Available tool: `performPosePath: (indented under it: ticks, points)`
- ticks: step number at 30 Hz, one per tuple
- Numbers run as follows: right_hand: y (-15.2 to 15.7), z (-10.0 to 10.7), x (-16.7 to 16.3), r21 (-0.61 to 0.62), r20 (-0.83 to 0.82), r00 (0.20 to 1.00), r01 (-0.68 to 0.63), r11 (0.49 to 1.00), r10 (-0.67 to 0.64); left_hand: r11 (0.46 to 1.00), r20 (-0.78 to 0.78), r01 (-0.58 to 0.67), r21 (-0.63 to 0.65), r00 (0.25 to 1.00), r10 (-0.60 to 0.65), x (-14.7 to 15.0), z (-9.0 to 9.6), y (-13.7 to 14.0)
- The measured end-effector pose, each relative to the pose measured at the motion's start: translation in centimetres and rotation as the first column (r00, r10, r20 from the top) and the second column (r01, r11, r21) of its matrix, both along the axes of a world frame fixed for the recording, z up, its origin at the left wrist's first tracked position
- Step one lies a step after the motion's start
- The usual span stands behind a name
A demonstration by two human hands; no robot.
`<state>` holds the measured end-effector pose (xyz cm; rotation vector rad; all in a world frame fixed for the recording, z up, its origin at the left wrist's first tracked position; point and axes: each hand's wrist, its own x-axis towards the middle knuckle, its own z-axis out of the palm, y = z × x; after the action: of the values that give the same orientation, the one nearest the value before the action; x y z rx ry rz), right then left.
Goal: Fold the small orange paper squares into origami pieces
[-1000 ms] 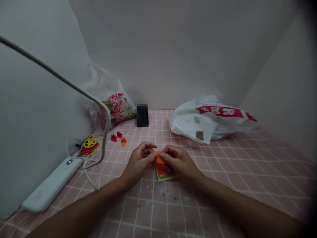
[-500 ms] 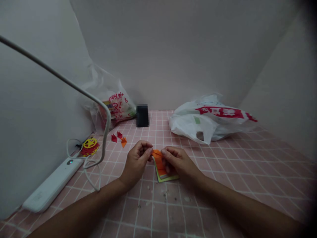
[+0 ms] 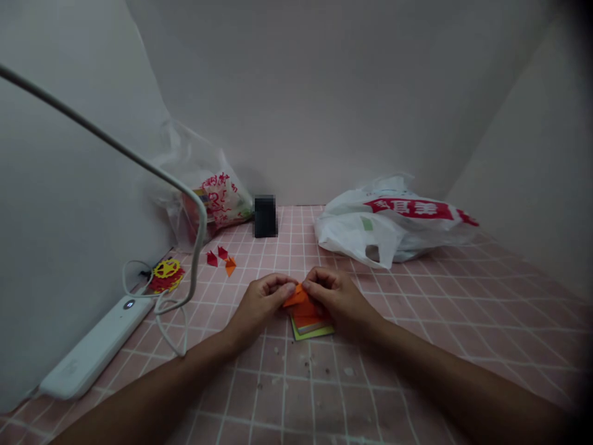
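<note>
A small folded orange paper [image 3: 296,296] is pinched between both hands at the middle of the table. My left hand [image 3: 266,303] grips its left side with thumb and fingers. The thumb and fingers of my right hand [image 3: 336,300] close on its upper right edge. Just beneath lies a stack of coloured paper sheets [image 3: 312,331], orange on top and yellow-green at the bottom, partly covered by my hands. Folded red paper pieces [image 3: 212,258] and a folded orange piece [image 3: 230,266] lie to the left, beyond my left hand.
A white power bank [image 3: 88,352] with a cable [image 3: 185,185] lies at left, by yellow and red cut-out discs [image 3: 167,272]. Plastic bags stand at back left [image 3: 222,198] and back right [image 3: 352,232]. A dark blurred block [image 3: 265,216] stands near the wall.
My hands have drawn closer together, the left one moving right. The orange paper in them has turned and now sits tilted over the stack.
</note>
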<state>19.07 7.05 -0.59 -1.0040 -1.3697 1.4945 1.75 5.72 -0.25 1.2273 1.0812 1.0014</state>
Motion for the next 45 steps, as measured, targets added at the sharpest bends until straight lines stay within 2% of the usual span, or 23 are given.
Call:
performPosePath:
  ticks: [5, 9, 13, 20, 30, 33, 40, 45]
  points:
    - [-0.02, -0.27, 0.10, -0.009, -0.019, 1.000, -0.007, 1.000, 0.007, 0.999, -0.055, 0.022, 0.024, 0.998, -0.020, 0.18, 0.03, -0.12]
    - [0.07, -0.58, 0.03, -0.023, -0.082, 0.997, -0.006, 1.000, 0.004, 0.994, -0.056, -0.087, 0.064, 0.994, 0.091, 0.22, 0.07, -0.36]
    - [-0.30, -0.39, -0.32, -0.055, -0.043, 0.996, -0.078, 0.995, 0.076, 0.985, 0.015, -0.157, 0.066, 0.988, 0.156, 0.24, 0.00, -0.47]
    - [-0.59, -0.15, -0.55, -0.046, -0.011, 0.996, -0.091, 0.995, 0.090, 0.993, 0.090, -0.117, 0.002, 0.989, 0.117, 0.33, -0.22, -0.48]
    - [-0.29, -0.32, -0.47, 0.132, 0.143, 0.990, -0.029, 0.991, 0.010, 0.996, 0.067, -0.086, -0.020, 0.994, 0.087, 0.09, -0.88, -0.10]
    - [-0.37, -0.36, -0.55, 0.153, 0.161, 0.987, -0.024, 0.988, -0.001, 0.996, 0.045, -0.080, -0.030, 0.996, 0.081, 0.19, -0.74, -0.12]
    - [-0.63, -0.03, -0.49, 0.106, 0.074, 0.993, -0.101, 0.989, 0.093, 0.999, 0.009, -0.040, -0.030, 0.999, 0.041, 0.42, -0.42, -0.15]
    - [-0.48, 0.03, -0.31, 0.053, -0.024, 0.997, -0.066, 0.996, 0.067, 1.000, -0.035, 0.008, -0.029, 0.999, -0.009, 0.63, 0.03, -0.54]
